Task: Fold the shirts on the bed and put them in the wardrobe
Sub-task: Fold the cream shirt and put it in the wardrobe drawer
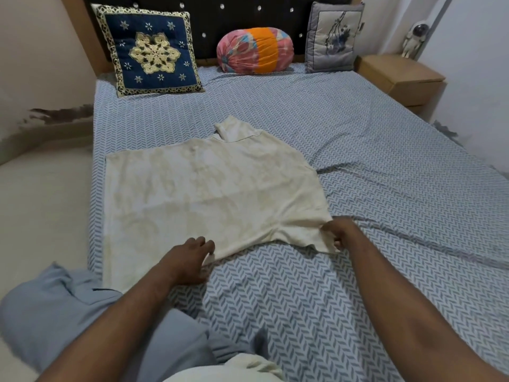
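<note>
On the bed (385, 161), a cream shirt (206, 194) is lying flat with its high collar pointing at the pillows. The left hand (190, 260) is resting on the shirt's near edge, its fingers (205, 242) a little apart and lying straight on the cloth. The right hand (340, 234) is pinching the end of the shirt's right sleeve, its fingers (334, 244) curled tight on the cloth. A blue-grey shirt (55, 312) is lying crumpled at the near left corner of the bed, under the left arm.

The bed is wearing a blue and white zigzag sheet with some creases. A dark headboard (220, 12) is standing behind it, a pale floor (41, 202) is showing on the left, and a wooden bedside cabinet (402, 78) is standing on the right.

Two shirts are showing. Three pillows are leaning on the headboard: one dark blue cushion (150, 51), one round pink and orange pillow (254, 51) and one grey cushion (334, 37). One small spaceman toy (414, 40) is standing behind the cabinet.
</note>
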